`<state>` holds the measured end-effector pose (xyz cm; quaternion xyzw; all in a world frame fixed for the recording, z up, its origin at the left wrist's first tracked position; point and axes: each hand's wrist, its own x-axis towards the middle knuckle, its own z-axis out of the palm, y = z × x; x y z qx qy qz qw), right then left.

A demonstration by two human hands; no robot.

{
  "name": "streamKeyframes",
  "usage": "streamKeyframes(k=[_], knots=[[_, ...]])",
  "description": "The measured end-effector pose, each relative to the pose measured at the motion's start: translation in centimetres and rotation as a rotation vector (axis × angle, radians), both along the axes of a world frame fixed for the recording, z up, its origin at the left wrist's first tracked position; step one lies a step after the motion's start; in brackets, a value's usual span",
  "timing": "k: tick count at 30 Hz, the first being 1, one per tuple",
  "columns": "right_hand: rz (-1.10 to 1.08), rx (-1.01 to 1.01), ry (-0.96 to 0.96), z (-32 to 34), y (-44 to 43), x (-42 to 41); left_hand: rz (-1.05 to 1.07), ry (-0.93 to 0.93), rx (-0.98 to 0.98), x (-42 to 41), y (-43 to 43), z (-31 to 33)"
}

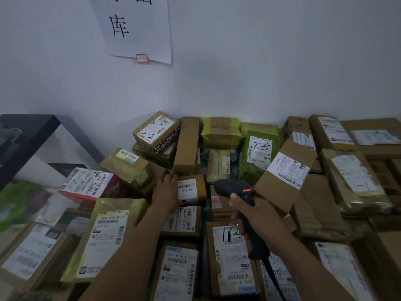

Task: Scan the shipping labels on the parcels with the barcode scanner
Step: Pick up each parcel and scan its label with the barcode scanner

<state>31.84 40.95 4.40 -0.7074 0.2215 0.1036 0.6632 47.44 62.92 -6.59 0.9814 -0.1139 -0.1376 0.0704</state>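
Right grip clenched round barcode scanner handle, scanner head just right of small parcel mid-pile. Left grip released, fingers flat on that parcel's left edge, beside its label.

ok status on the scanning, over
Right hand gripping barcode scanner, pointed toward small parcel. Left hand resting on that parcel, label face up. Nothing blocking the label.

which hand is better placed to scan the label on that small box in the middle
Right. The right hand grips the barcode scanner, its head near the small box; the left hand only rests on that box.
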Motion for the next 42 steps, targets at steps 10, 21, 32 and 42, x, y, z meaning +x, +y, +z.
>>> streamKeyframes(k=[10, 21, 32, 42], knots=[[0.083, -0.019, -0.050, 1.4, -0.3, -1.5, 0.002, -0.188, -0.289, -3.2, 0.3, 3.5], [0.096, -0.049, -0.046, 4.3, -0.6, -3.3, -0.027, -0.406, -0.266, -7.1, 0.5, 6.9], [0.177, -0.146, -0.030, 5.2, -0.5, -3.7, -0.097, -0.437, -0.241, -7.6, 1.1, 7.4], [0.157, -0.104, -0.058, 4.8, -0.8, -3.2, -0.103, -0.396, -0.279, -6.3, 1.7, 6.6]])
